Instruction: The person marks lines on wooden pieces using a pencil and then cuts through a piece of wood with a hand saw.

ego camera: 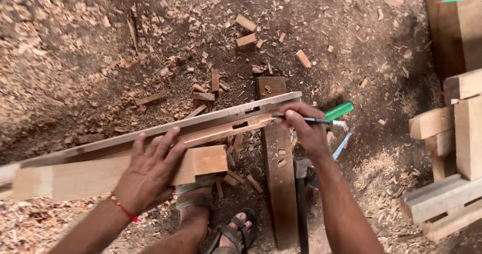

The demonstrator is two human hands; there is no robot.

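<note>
A long wooden rail (211, 121) with a rectangular slot cut near its right end lies across a dark upright plank (278, 173). My left hand (150, 171) lies flat, fingers spread, on a pale wood block (80, 176) stacked against the rail. My right hand (306, 126) grips a dark pencil (301, 119), its tip on the rail beside the slot.
Sawdust, shavings and small offcuts cover the dirt floor. A green-handled tool (339, 111) lies just right of my right hand. Stacked timber pieces (452, 148) stand at the right edge. My sandalled feet (216, 219) rest below the rail, beside a dark hammer (301, 183).
</note>
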